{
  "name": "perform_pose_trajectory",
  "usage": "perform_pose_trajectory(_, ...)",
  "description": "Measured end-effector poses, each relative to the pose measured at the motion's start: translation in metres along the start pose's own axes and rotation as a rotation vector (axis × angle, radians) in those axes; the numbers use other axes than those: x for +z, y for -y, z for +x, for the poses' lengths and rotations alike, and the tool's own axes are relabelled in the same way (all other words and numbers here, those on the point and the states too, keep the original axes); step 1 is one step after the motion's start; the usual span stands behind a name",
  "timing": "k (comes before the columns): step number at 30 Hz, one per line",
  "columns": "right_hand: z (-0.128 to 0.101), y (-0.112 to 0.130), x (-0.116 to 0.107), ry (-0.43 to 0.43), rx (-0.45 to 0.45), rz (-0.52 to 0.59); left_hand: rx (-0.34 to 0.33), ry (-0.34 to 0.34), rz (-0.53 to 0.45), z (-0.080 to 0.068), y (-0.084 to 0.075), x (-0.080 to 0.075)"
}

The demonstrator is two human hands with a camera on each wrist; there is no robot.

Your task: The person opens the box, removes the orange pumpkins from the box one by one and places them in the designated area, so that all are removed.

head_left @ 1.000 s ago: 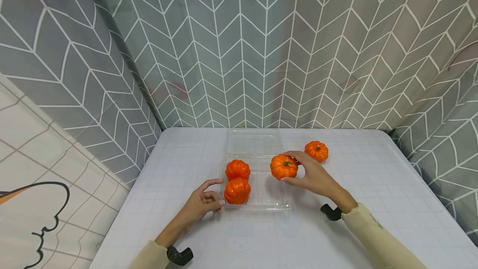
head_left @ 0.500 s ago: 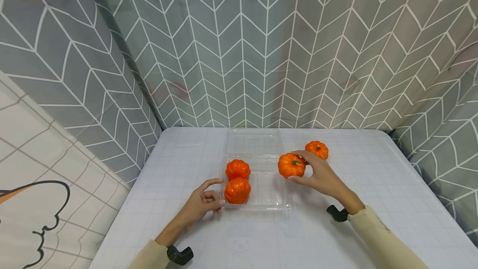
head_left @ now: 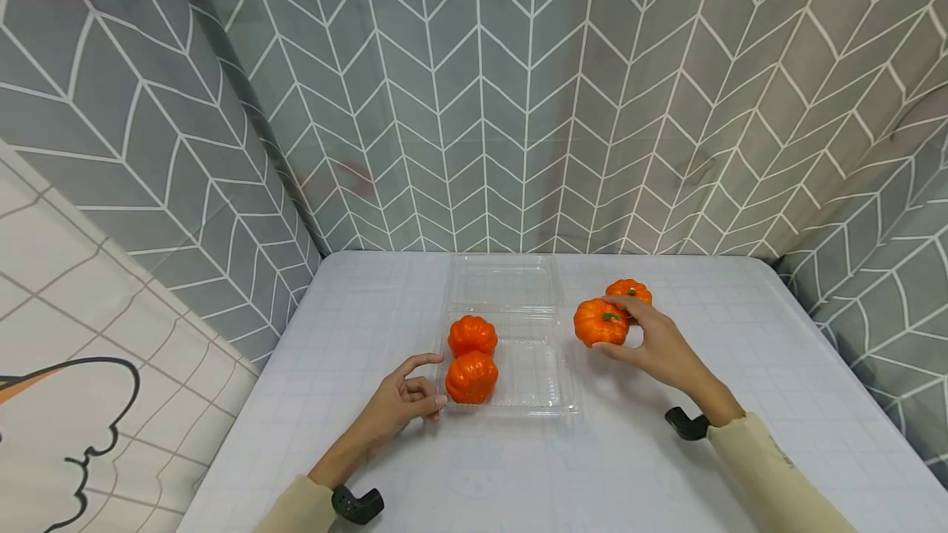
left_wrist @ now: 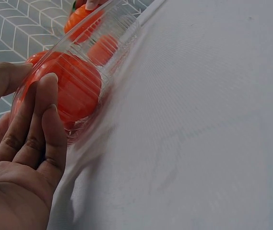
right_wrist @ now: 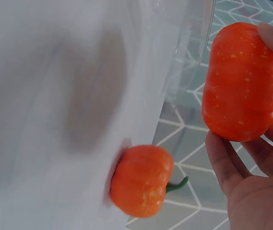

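My right hand (head_left: 655,345) grips a small orange pumpkin (head_left: 600,322) just above the white table, right of a clear plastic tray (head_left: 535,389). In the right wrist view the held pumpkin (right_wrist: 242,81) sits between thumb and fingers. Another pumpkin (head_left: 630,289) lies on the table just behind the held one, also visible as the loose pumpkin (right_wrist: 141,179). Two more pumpkins, the rear one (head_left: 471,336) and the front one (head_left: 471,377), sit in the tray's left half. My left hand (head_left: 401,401) rests at the tray's front left corner, its fingers (left_wrist: 40,124) straight against the clear wall.
The tray's open clear lid (head_left: 504,280) lies flat behind it. The white gridded table (head_left: 741,385) is backed by grey chevron curtains on all sides. Black wrist camera mounts show at both sleeves.
My right hand has carried the pumpkin to the right, from above the tray's right half out over the table beside the loose pumpkin. The left hand has stayed put.
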State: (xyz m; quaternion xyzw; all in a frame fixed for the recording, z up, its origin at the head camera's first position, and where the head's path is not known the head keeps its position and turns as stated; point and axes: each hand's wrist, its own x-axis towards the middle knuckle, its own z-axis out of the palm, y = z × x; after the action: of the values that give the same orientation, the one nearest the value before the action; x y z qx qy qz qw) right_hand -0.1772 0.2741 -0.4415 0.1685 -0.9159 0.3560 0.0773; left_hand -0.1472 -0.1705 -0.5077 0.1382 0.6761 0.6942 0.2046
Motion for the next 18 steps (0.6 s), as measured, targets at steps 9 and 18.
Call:
perform_pose_trajectory(9, -0.005, -0.012, -0.011, -0.032, 0.048, -0.023, -0.004, 0.001, 0.0, 0.0, -0.001, -0.001)
perform_pose_trajectory(18, -0.012, -0.025, -0.018, -0.062, 0.071, -0.032, 0.0, 0.008, -0.003, 0.0, 0.0, -0.001)
